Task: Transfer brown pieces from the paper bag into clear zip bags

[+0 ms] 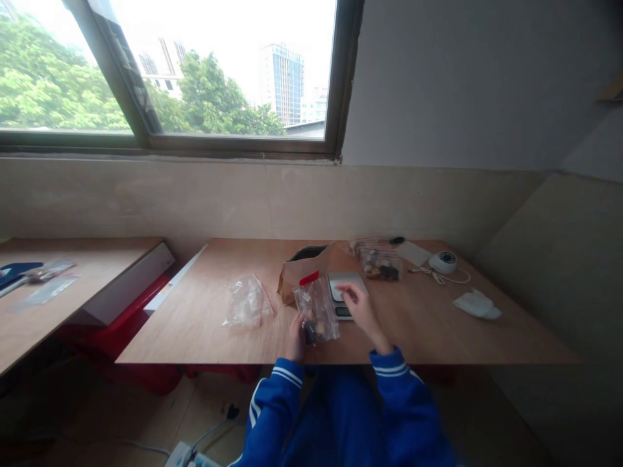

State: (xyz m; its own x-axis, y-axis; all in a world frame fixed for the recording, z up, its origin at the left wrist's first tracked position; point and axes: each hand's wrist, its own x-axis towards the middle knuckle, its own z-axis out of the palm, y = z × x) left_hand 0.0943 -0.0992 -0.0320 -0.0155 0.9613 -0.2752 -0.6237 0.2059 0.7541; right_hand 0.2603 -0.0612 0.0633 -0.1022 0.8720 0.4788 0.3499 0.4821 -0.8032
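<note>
My left hand [296, 338] is closed on the left edge of a clear zip bag [318, 305]. Dark and tan pieces lie in the bottom of that bag, too small to name, and a red strip [309, 279] shows at its top. Above a small kitchen scale [344, 312] hovers my right hand [354, 303], thumb and forefinger drawn together; whatever they may pinch is too small to make out. A brown paper pouch [292, 280] stands with its mouth open just behind the clear bag.
An empty-looking clear bag [246, 301] lies to the left. Farther right are another filled bag [382, 264], a white dome camera [442, 261] with its cable, and a crumpled white tissue [477, 305]. A second table [121, 250] stands left across a gap.
</note>
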